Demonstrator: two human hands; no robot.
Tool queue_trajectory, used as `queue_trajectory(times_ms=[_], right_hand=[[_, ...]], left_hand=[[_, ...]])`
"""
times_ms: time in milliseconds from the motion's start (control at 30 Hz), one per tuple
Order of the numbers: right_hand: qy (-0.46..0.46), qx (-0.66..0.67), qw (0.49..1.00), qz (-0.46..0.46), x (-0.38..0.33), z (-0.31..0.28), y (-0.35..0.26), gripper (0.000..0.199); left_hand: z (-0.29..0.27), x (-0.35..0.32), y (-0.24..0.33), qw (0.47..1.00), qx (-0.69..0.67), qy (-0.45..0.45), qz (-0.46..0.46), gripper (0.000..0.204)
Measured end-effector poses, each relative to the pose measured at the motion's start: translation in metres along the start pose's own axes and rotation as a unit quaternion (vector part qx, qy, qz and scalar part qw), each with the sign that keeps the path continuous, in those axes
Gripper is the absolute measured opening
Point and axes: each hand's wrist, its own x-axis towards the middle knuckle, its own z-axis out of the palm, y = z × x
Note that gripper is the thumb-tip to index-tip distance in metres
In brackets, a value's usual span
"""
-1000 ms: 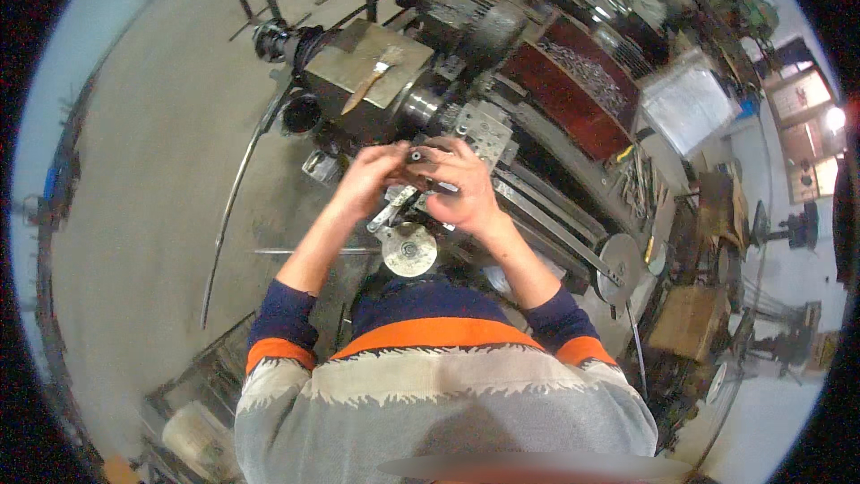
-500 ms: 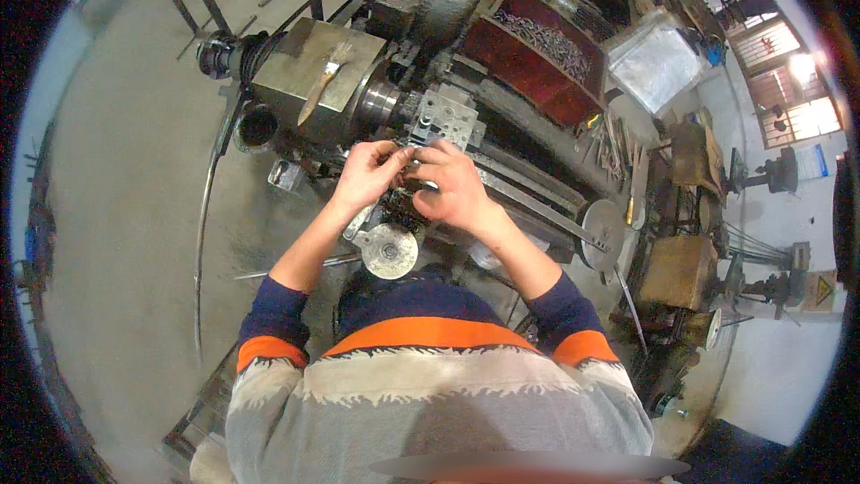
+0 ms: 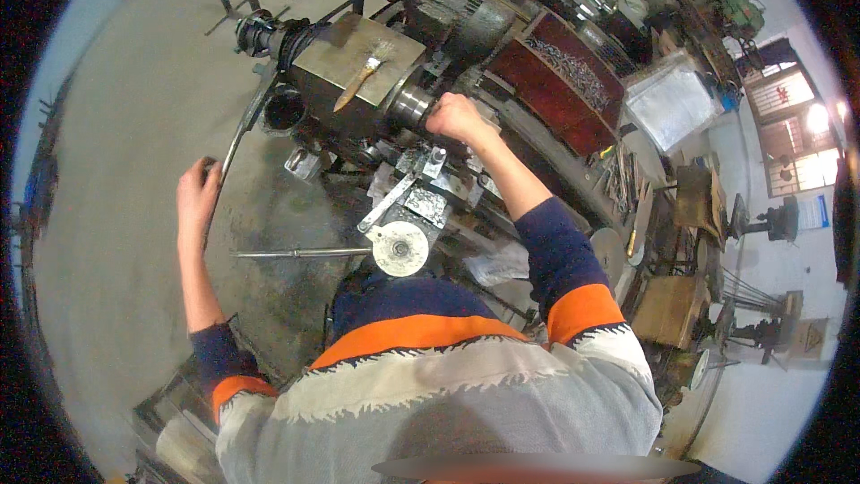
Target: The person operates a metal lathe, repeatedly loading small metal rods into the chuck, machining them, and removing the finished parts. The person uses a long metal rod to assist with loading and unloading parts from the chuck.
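Observation:
My left hand (image 3: 197, 190) is out to the left, its fingers closed around a long metal bar (image 3: 242, 121) that slopes down from the machine's headstock. My right hand (image 3: 459, 118) is closed just to the right of the shiny round spindle nose (image 3: 412, 108) of a small lathe; whatever sits inside its fingers is hidden. Below it lies the oily cross slide with a short crank lever (image 3: 387, 204) and a pale round handwheel (image 3: 400, 249). A wooden-handled paintbrush (image 3: 356, 86) rests on the headstock cover (image 3: 327, 58).
Behind the lathe bed stands a dark red tray (image 3: 537, 81) with many small metal parts. Beside it lies a clear plastic sheet or bag (image 3: 672, 103). A thin rod (image 3: 300, 254) sticks out left of the handwheel. More bench machines (image 3: 667, 309) line the right wall.
My hands have parted from the tool post area. The left has swung far left onto the bar; the right has moved up beside the spindle nose. The head view has shifted slightly.

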Motion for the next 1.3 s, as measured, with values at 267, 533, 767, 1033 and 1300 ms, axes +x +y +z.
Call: queue_trajectory(times_ms=[267,533,767,1033,1300], right_hand=[[0.003,0.025,0.997,-0.076,0.009,0.013,-0.004,0.026],[0.064,-0.06,0.992,-0.087,0.029,0.034,-0.013,0.019],[0.059,-0.116,0.989,-0.067,0.058,0.036,-0.025,0.019],[0.083,-0.073,0.99,-0.088,0.047,0.031,-0.031,0.02],[0.248,-0.005,0.968,-0.034,-0.059,-0.022,0.017,0.028]], left_hand=[[-0.019,-0.05,-0.079,0.98,0.133,-0.076,-0.129,0.035],[0.043,0.012,-0.153,0.951,0.264,-0.14,-0.077,0.018],[0.007,0.155,-0.287,0.897,0.422,-0.089,0.1,0.02],[0.004,0.18,-0.286,0.915,0.389,-0.092,0.047,0.028],[0.177,0.128,-0.171,0.995,-0.079,-0.025,-0.049,0.028]])
